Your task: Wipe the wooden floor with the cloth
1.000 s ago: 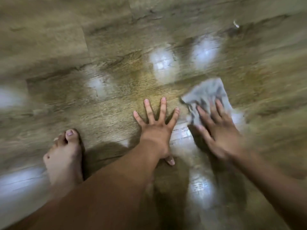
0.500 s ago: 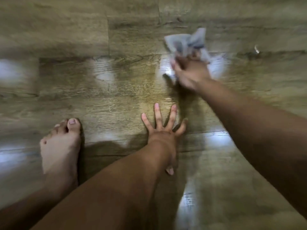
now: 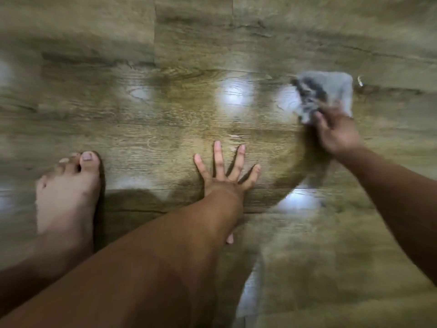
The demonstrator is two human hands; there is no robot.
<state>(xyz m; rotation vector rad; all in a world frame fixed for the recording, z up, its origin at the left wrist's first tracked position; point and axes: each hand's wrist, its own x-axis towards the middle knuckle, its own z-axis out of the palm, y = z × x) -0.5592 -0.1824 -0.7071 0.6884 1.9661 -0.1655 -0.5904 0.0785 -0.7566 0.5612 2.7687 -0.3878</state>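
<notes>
Head: left hand [image 3: 224, 181] splayed on floor [image 3: 142, 114]; right hand [image 3: 335, 136] grips cloth [image 3: 331, 88].

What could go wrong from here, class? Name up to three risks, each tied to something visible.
1. The wooden floor shines as if damp; the left hand spread flat on it and the bare foot might slip.
2. The cloth looks bunched under the right hand, so it may wipe only a narrow strip.
3. A pale scrap beside the cloth could be missed.
</notes>
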